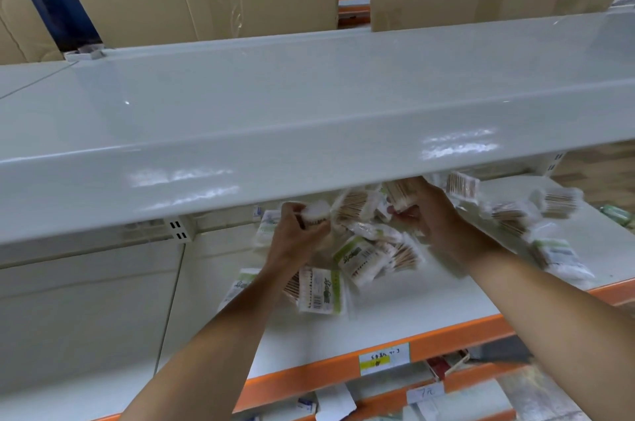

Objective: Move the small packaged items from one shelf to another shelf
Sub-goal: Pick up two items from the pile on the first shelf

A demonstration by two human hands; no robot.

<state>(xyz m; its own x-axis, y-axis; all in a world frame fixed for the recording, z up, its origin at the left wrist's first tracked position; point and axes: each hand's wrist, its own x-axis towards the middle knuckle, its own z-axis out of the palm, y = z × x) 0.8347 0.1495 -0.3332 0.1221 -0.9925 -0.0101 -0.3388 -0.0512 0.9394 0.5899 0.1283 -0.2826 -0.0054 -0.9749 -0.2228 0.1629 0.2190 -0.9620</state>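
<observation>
Both hands gripping cotton swab packets, left hand [298,224], right hand [433,211], lower shelf [429,310] pile

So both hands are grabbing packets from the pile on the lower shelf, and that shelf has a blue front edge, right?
Not quite: the lower shelf's front edge is orange, not blue, as the head view shows. The rest holds: the left hand and right hand each grip packets from the pile on that shelf.
</observation>
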